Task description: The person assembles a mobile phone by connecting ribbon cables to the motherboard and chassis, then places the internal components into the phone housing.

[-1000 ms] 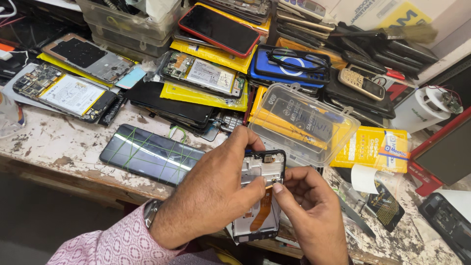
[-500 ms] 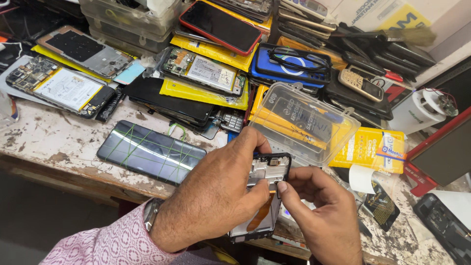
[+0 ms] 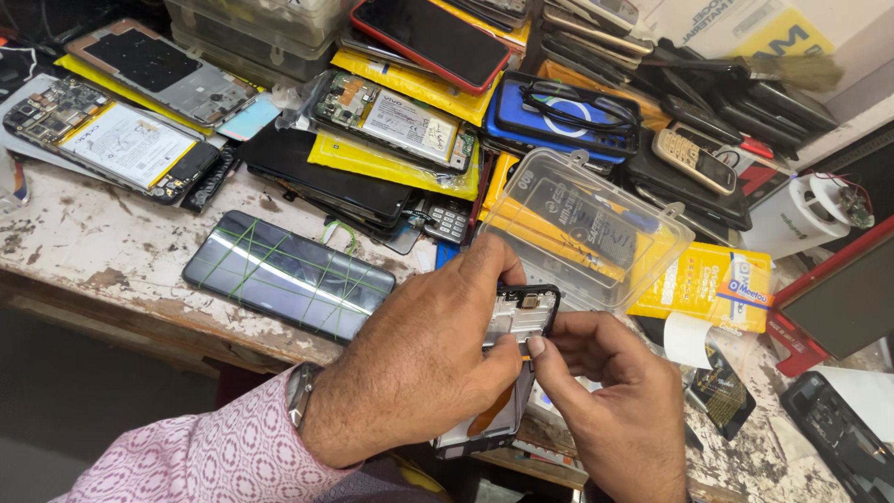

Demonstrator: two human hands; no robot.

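Phone frame pinched by both hands: left hand wrapped around it, right hand fingertips at its edge. Just behind frame: clear plastic case, yellow packet.

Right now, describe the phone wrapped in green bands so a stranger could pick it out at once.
Start at the worn white bench and follow its front edge towards the left hand. Just beyond that hand's wrist a dark phone lies flat, screen up, alone on bare bench. Thin green bands criss-cross its glass; no other phone nearby has them.
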